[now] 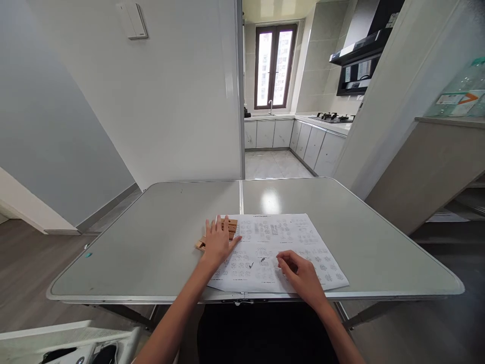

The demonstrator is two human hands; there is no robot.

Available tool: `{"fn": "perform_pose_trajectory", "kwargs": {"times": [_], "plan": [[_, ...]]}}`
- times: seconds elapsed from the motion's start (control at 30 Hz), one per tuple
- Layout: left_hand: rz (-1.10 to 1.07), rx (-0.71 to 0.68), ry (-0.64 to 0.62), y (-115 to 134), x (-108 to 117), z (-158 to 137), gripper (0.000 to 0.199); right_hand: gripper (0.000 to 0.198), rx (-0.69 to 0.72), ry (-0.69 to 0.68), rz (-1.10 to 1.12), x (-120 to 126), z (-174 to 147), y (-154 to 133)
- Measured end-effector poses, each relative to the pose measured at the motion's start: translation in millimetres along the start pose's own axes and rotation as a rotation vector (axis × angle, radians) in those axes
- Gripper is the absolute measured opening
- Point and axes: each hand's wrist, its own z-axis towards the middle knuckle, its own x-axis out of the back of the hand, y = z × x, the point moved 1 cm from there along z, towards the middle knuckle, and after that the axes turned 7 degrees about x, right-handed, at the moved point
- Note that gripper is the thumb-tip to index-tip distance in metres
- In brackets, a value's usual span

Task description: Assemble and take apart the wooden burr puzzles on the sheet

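My left hand [219, 243] lies with its fingers spread over several notched wooden pieces [232, 228], partly covering them. Another light-brown wooden piece [200, 244] shows at its left side. Under my right hand [299, 275] is a large white paper sheet [261, 277] printed with rows of small diagrams. The right hand's fingers are curled, thumb and index tips close together near the sheet; whether something is between them cannot be seen. Two small dark marks, drawn or printed, show on the paper between the hands.
The grey folding table [125, 253] has a seam [241, 197] down its middle. A small green bit [88, 255] lies near its left edge. At lower left stands a white container [76, 338] with dark items inside. Beyond a doorway are kitchen cabinets [275, 133].
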Motion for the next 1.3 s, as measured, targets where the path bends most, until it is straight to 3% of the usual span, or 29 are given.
{"fn": "perform_pose_trajectory", "kwargs": {"times": [0.17, 0.37, 0.7, 0.83, 0.93, 1.1, 1.3], "plan": [[-0.015, 0.024, -0.089, 0.4, -13.4, 19.3, 0.09, 0.034, -0.006, -0.012, -0.004, 0.8, 0.0, -2.1], [-0.046, -0.004, -0.116, 2.5, -18.8, 15.7, 0.095, 0.034, 0.007, -0.006, -0.007, 0.8, -0.3, -5.1], [-0.163, -0.245, -0.096, 33.2, -19.1, -13.8, 0.086, 0.038, 0.01, 0.002, -0.012, 0.7, 1.2, -3.6], [-0.242, -0.342, -0.056, 43.0, -18.8, -29.5, 0.072, 0.04, 0.006, 0.005, -0.013, 0.5, 1.7, -2.4], [-0.321, -0.294, 0.019, 47.4, -19.8, -38.8, 0.066, 0.041, 0.01, 0.01, -0.016, 0.6, 1.7, -2.2], [-0.36, -0.114, 0.077, 52.4, -21.5, -54.6, 0.072, 0.04, 0.016, -0.001, -0.035, 1.3, 0.9, -2.9], [-0.481, -0.102, 0.089, 50.1, -13.8, -66.3, 0.078, 0.04, 0.011, -0.002, -0.024, 1.4, 1.1, -3.5]]}}
